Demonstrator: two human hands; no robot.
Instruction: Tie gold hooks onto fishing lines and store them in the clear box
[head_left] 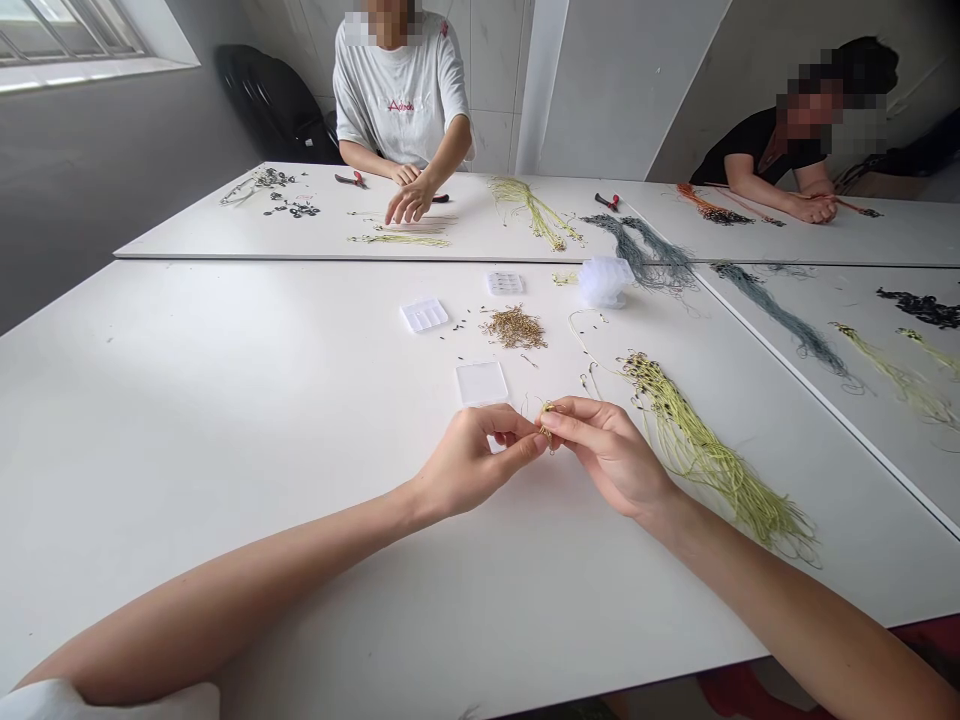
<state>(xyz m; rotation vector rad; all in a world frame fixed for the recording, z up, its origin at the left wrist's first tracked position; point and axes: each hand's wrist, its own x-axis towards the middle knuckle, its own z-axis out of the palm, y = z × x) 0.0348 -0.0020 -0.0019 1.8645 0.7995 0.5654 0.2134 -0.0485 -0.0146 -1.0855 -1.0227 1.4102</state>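
My left hand (472, 460) and my right hand (607, 450) meet above the white table (225, 420), fingertips pinched together on a small gold metal piece with a bit of yellow cord (547, 420). Both hands are closed in a pinch. A bundle of yellow-green cords (705, 455) with dark ends lies just right of my right hand. A heap of small gold hooks (514, 327) sits behind my hands, with a clear plastic lid (481, 383) right in front of them.
A small compartment box (424, 315), another box (504, 283) and a clear round container (604, 281) lie further back. Two other people sit at the far tables with cord bundles (534, 210), pliers (350, 180) and grey cords (645, 250).
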